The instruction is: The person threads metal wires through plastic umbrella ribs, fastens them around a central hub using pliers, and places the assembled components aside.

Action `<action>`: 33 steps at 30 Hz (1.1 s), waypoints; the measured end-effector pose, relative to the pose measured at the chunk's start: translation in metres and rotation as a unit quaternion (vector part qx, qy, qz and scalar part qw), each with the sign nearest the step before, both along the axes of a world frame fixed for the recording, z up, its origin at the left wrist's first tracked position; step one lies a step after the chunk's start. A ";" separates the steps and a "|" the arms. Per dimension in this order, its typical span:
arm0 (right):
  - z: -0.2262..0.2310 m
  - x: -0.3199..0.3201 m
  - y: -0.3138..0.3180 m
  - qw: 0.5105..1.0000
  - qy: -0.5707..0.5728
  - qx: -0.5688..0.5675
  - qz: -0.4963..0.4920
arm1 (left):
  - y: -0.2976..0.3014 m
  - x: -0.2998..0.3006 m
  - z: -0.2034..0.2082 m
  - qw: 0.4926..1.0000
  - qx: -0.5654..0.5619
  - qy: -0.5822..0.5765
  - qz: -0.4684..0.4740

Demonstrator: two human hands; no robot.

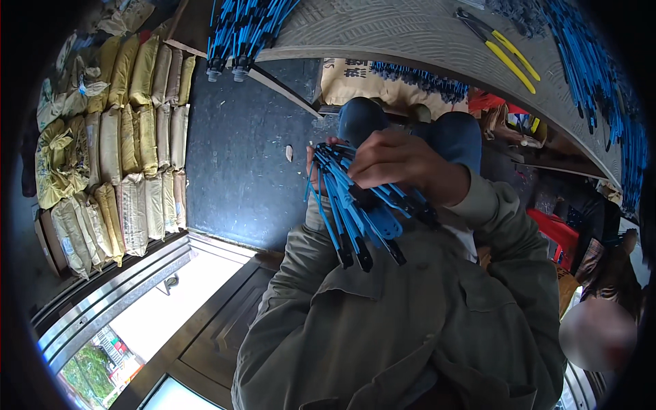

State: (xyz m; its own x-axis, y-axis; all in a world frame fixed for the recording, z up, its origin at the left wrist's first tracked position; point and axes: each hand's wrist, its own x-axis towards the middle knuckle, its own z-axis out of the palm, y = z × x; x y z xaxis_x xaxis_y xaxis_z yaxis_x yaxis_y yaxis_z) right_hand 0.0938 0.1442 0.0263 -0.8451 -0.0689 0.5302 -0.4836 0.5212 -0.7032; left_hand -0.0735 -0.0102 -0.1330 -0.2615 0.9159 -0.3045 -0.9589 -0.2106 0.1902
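Observation:
A bundle of thin blue plastic rods with black ends fans out in front of my chest. My left hand is wrapped round its far end, mostly hidden behind the rods. Bent over the bundle from the right is my right hand, its fingers closed on the rods; the fingertips are partly hidden. The black tips of several rods point down toward my jacket.
Yellow-handled pliers lie on the patterned tabletop ahead. More blue rods overhang its left edge, and further piles lie at the right. Stacked sacks stand at the left. A person sits at the right.

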 end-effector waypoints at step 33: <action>0.000 0.035 -0.032 0.958 -0.060 -0.255 -0.119 | 0.003 0.018 0.099 0.842 0.103 0.528 -0.035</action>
